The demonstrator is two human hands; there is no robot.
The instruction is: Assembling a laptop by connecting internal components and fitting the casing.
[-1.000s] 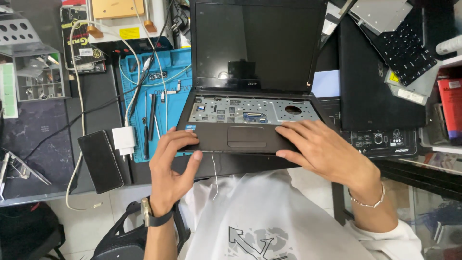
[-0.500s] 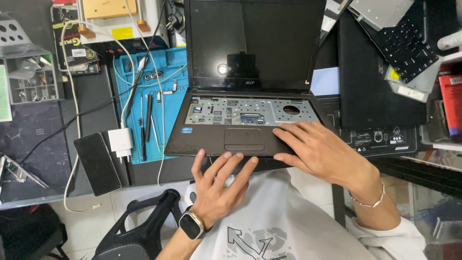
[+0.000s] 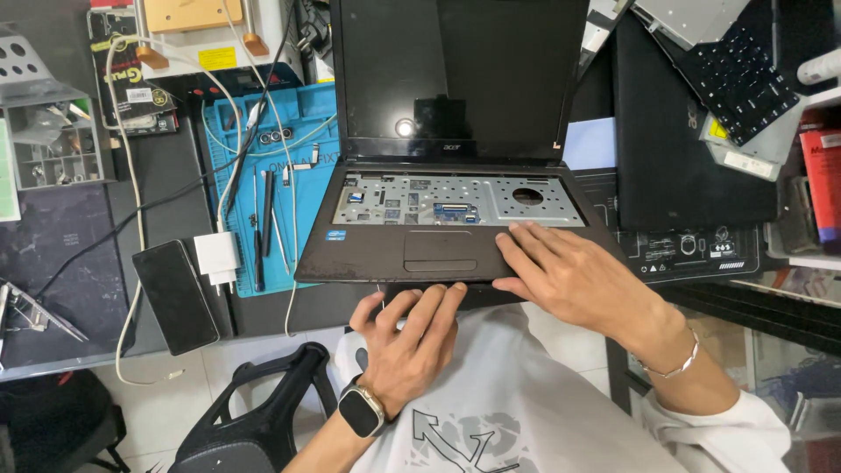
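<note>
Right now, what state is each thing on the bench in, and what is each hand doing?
Laptop: lid open, screen dark, keyboard removed, metal tray bare.
Right hand: flat on the palm rest, no grip.
Left hand: fingers at the laptop's front edge, holding nothing.
Phone: flat on the bench, screen dark.
White charger: on the blue mat's edge, cable attached.
Loose keyboard: detached, lying at the far right.

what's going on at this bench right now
A person sits at a cluttered repair bench with an open laptop whose keyboard is off, leaving the metal tray bare. The right hand lies flat on the palm rest beside the touchpad. The left hand, with a smartwatch on its wrist, reaches under the laptop's front edge. A blue work mat with tools, a phone and a white charger lie to the left.
</note>
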